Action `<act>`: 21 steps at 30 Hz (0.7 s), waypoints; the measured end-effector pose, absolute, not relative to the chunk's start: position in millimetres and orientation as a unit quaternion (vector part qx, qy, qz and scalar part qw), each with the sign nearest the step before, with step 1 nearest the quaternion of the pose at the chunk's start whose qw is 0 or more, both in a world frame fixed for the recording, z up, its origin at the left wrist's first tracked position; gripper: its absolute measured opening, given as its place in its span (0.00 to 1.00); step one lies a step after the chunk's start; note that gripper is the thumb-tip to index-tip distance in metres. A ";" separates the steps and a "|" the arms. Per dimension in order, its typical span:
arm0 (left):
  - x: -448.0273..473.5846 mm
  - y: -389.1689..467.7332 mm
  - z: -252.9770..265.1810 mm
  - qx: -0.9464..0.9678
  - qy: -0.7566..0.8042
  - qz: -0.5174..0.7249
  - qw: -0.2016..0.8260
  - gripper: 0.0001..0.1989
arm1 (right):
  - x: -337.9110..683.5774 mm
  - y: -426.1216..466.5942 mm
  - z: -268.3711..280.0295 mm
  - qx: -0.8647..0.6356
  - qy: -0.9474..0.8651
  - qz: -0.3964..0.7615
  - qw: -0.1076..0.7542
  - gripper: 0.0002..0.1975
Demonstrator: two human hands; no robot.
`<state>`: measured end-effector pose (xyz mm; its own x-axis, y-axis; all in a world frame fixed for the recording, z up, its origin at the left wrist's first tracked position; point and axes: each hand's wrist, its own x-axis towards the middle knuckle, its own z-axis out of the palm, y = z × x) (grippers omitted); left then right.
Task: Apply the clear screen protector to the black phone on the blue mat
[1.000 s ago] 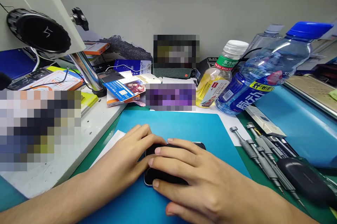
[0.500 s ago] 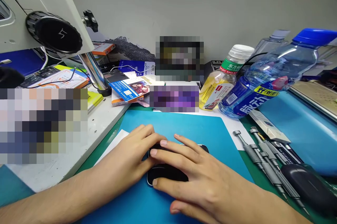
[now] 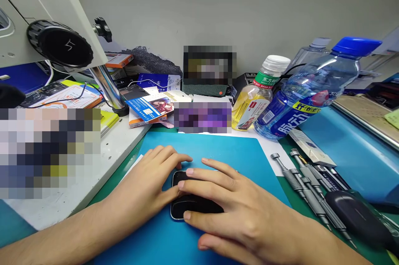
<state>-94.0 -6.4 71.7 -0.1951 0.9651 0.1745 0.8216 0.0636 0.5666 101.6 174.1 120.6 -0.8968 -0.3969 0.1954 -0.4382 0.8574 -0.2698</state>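
Note:
A black smartphone [image 3: 196,203] with a light metal rim lies flat on the blue mat [image 3: 230,144], its right part covered by fingers. My right hand [image 3: 241,200] rests over it, fingers apart and stretched to the left, several fingertips on the dark glass. At the phone's left edge is my left hand [image 3: 152,177], with its thumb reaching onto the glass near the right fingers. Its other fingers extend past the upper left corner over the mat. Neither hand is wrapped around the phone.
On the left stands a microscope [image 3: 52,24] on a metal post. Bottles [image 3: 280,107] and [blurred] boxes line the back. Several grey screwdrivers [image 3: 314,194] and a black oval case [image 3: 355,211] lie at right, beside a blue object [image 3: 352,157].
My left hand's fingers have lifted off the phone's upper left corner and opened outward, uncovering that corner. My right hand stays spread over the phone. The view has shifted slightly.

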 end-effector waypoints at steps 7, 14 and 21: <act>-93.4 -5.5 76.0 0.623 0.732 0.252 0.112 0.13 | 101.1 184.3 123.9 0.198 -0.958 0.188 0.094 0.12; -94.3 -4.2 72.6 0.615 0.753 0.230 0.043 0.18 | 101.6 197.4 112.7 0.157 -0.950 0.232 0.136 0.12; -95.3 -4.6 70.4 0.614 0.752 0.236 0.029 0.18 | 93.7 195.6 113.4 0.071 -0.965 0.249 0.028 0.26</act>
